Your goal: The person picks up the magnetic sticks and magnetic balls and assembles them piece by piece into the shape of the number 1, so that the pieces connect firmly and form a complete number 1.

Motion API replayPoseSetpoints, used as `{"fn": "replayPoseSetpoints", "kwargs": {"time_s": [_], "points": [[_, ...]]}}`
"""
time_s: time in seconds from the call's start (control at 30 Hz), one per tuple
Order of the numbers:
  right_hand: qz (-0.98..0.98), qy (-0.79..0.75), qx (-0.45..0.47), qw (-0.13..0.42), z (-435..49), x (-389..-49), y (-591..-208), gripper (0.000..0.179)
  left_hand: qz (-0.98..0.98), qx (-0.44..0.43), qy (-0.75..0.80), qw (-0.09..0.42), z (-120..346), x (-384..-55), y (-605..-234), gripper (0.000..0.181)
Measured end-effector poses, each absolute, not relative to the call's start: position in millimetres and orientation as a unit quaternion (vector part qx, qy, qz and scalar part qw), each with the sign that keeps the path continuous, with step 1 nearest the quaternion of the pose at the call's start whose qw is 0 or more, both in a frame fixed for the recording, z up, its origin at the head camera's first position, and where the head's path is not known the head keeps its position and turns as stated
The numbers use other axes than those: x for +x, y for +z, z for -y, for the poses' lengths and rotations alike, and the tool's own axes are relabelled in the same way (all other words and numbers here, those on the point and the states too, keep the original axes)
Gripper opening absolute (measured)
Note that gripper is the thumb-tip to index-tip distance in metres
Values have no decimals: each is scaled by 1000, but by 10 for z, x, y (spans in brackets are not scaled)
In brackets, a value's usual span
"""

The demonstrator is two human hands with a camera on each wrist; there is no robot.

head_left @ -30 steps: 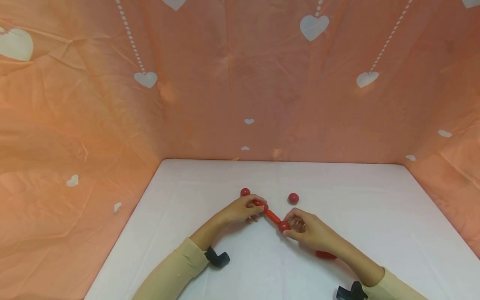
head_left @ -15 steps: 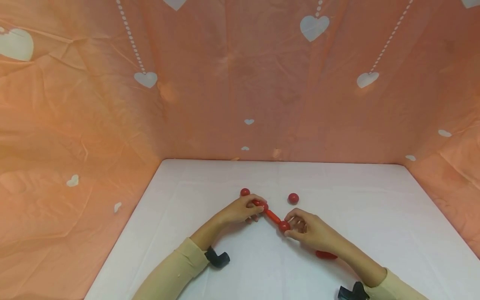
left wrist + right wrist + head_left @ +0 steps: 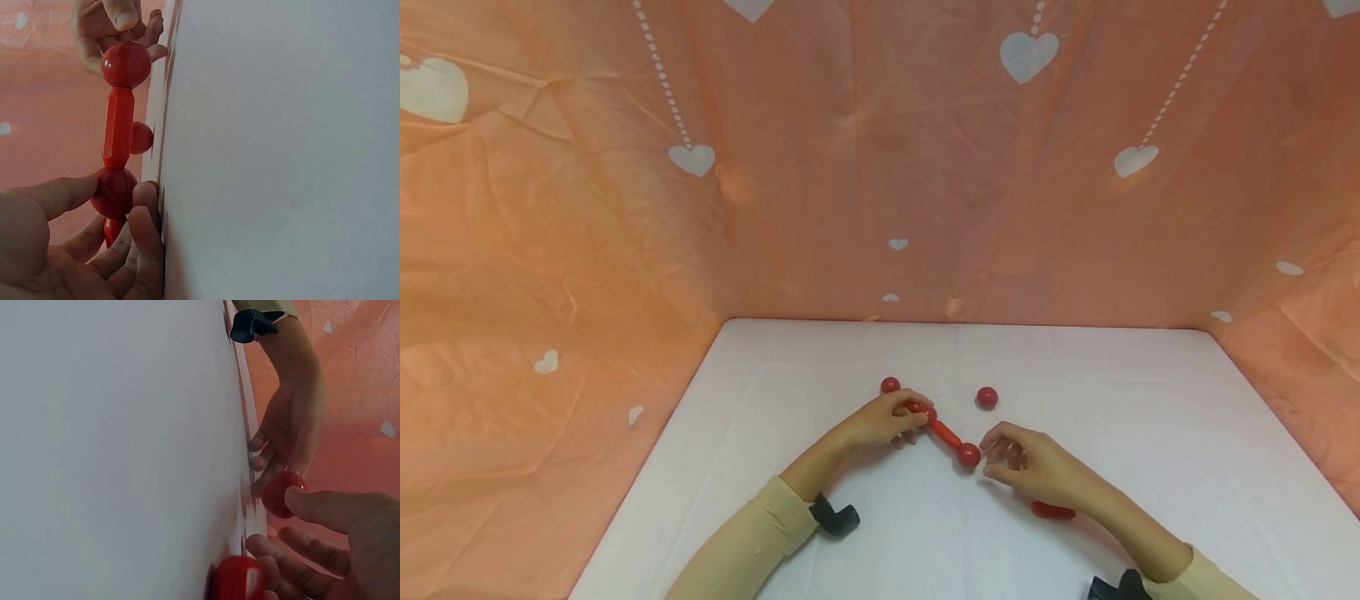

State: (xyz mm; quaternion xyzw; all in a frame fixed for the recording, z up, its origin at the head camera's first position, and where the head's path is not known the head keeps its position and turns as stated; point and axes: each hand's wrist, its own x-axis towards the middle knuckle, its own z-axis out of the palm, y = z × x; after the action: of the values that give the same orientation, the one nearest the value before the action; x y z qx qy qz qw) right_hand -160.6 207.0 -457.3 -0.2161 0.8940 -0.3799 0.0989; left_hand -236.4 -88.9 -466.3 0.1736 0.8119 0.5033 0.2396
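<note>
My left hand [image 3: 874,419] pinches a red ball [image 3: 114,194] in a chain of red balls and rods above the white table. From that ball a faceted red rod [image 3: 945,434] runs towards the near right. It joins a shiny red end ball [image 3: 968,455]. Another ball [image 3: 891,384] shows at the chain's far end; the part between is mostly behind the left fingers. Just off the end ball is my right hand [image 3: 1037,467], fingers loosely bent, with a narrow gap between them and the ball. It holds nothing.
A loose red ball [image 3: 987,397] lies beyond the right hand. Below the right wrist lies a loose red rod [image 3: 1053,510]. The white table [image 3: 820,350] meets an orange cloth backdrop [image 3: 805,208] with white hearts. Each wrist carries a black mount [image 3: 835,517].
The right hand has let go of the end ball and drawn back slightly to the right. The left hand and the chain have stayed in place.
</note>
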Motion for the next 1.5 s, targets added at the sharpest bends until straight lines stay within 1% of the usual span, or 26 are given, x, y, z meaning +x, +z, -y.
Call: {"fn": "replayPoseSetpoints", "kwargs": {"time_s": [0.73, 0.87, 1.07, 1.33, 1.5], "points": [[-891, -378, -223, 115, -2601, -1455, -4538, 22, -811, 177, 503, 239, 892, -2350, -4663, 30], [-886, -380, -237, 117, -2674, -1420, -4536, 20, -811, 178, 503, 238, 893, -2349, -4661, 30], [-873, -386, -267, 133, -2751, -1347, -4559, 22, -812, 177, 502, 240, 891, -2351, -4660, 30], [-865, -384, -299, 121, -2807, -1287, -4587, 26, -814, 177, 500, 237, 892, -2353, -4667, 30], [-863, -382, -303, 132, -2817, -1290, -4585, 30, -812, 177, 503, 237, 892, -2355, -4667, 30]]}}
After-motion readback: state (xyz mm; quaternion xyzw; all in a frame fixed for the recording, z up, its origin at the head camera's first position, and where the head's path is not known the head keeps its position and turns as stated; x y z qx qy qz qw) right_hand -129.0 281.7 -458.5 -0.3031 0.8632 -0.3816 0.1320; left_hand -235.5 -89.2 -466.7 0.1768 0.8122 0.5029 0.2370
